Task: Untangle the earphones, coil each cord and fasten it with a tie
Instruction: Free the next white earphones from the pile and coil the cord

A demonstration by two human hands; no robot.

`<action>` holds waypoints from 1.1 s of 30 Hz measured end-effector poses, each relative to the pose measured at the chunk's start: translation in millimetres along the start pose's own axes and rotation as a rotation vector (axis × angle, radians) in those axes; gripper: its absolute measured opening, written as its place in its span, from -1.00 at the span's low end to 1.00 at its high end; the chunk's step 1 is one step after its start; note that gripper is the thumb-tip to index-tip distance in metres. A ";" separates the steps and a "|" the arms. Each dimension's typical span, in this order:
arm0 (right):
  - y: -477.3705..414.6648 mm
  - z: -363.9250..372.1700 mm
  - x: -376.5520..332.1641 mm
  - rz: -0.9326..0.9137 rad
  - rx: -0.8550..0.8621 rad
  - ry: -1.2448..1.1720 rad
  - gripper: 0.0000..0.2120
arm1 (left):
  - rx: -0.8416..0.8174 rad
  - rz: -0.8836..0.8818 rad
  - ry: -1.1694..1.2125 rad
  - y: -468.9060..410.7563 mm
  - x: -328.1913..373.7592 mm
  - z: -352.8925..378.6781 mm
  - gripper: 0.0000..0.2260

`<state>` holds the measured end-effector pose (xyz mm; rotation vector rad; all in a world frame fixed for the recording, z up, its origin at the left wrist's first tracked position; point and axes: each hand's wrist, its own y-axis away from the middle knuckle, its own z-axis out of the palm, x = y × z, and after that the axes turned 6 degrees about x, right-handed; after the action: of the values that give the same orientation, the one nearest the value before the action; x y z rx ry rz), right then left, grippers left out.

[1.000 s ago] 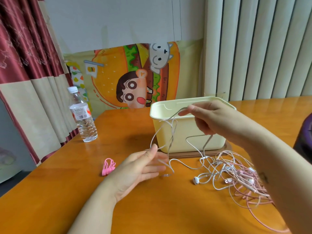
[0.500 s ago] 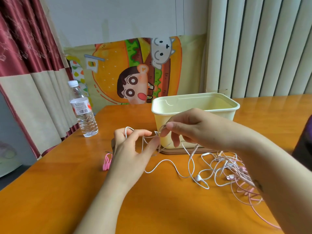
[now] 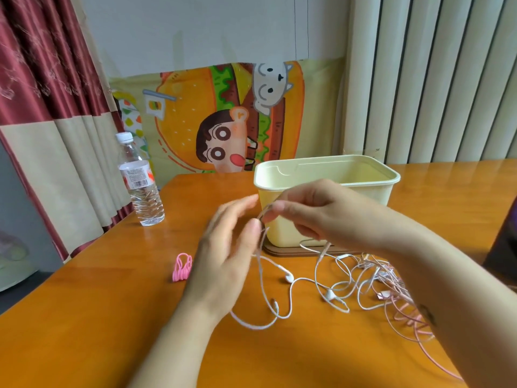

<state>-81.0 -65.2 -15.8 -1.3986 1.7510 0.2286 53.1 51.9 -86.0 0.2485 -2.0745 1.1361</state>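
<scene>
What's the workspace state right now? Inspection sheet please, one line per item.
Surface: orange wooden table, glossy, no spills seen.
Job's things: white earphone cord partly lifted, the rest trailing loose on the table; pink earphone tangle lies under the right forearm; pink ties in a small bunch, untouched.
Clutter: water bottle upright near the left edge; cream bin on a brown base.
Grippers: right hand pinches the white cord; left hand blurred, thumb at the cord, grip unclear.
Cables: nothing seen besides the earphones.
Surroundings: red curtain, cartoon burger poster, vertical blinds.
</scene>
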 end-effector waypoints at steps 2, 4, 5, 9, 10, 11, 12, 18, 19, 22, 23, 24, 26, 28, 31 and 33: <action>-1.0 3.6 1.1 -0.028 -0.062 -0.032 -0.71 | -0.138 -0.054 0.185 3.2 8.7 7.7 -0.75; -4.6 3.5 5.2 -0.001 0.008 -0.179 -0.71 | -0.057 -0.063 0.178 2.4 8.4 10.6 -0.89; -6.7 2.6 7.5 0.026 0.073 -0.295 -0.71 | 0.039 -0.087 0.162 0.0 5.5 9.2 -0.85; -12.5 -5.2 13.4 0.125 0.325 -0.803 -0.71 | 0.178 -0.174 0.124 -9.1 -8.0 -3.5 -0.79; -12.9 -8.3 14.9 0.149 0.392 -0.889 -0.71 | 0.154 -0.177 0.115 -8.7 -9.6 -4.1 -0.80; -13.2 -11.4 16.6 0.174 0.455 -0.950 -0.71 | 0.130 -0.177 0.112 -8.0 -9.9 -3.7 -0.81; -13.7 -14.1 18.0 0.198 0.504 -1.001 -0.72 | 0.123 -0.170 0.104 -7.4 -10.3 -3.4 -0.81; -14.1 -28.4 26.9 0.248 0.650 -1.358 -0.67 | 0.220 -0.400 0.343 -10.7 -15.6 0.1 -0.77; -14.3 -28.5 27.9 0.257 0.657 -1.366 -0.67 | 0.254 -0.476 0.475 -11.9 -15.2 -0.4 -0.78; -16.6 -23.4 32.8 0.301 0.626 -1.373 -0.67 | 0.328 -0.614 0.812 -15.6 -14.5 -3.4 -0.82; -17.1 -21.6 34.6 0.321 0.606 -1.388 -0.67 | 0.361 -0.645 0.896 -16.7 -15.0 -4.9 -0.84; -17.6 -20.2 36.7 0.337 0.586 -1.405 -0.66 | 0.399 -0.678 0.982 -17.9 -16.9 -6.6 -0.84; -17.4 -20.1 41.1 0.356 0.555 -1.405 -0.66 | 0.474 -0.741 1.154 -20.1 -21.0 -10.6 -0.85; -16.8 -21.2 45.5 0.379 0.539 -1.309 -0.65 | 0.508 -0.768 1.225 -20.9 -24.0 -14.0 -0.86; -17.8 -17.8 50.7 0.415 0.529 -1.017 -0.68 | 0.426 -0.819 1.242 -19.6 -21.9 -15.7 -0.76; -18.8 -14.8 53.0 0.404 0.546 -0.867 -0.69 | 0.308 -0.866 1.257 -17.2 -16.9 -15.9 -0.59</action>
<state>-72.2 -118.4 -37.5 -0.4174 1.1916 0.4523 81.6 51.4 -81.3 0.3862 -0.5532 0.7030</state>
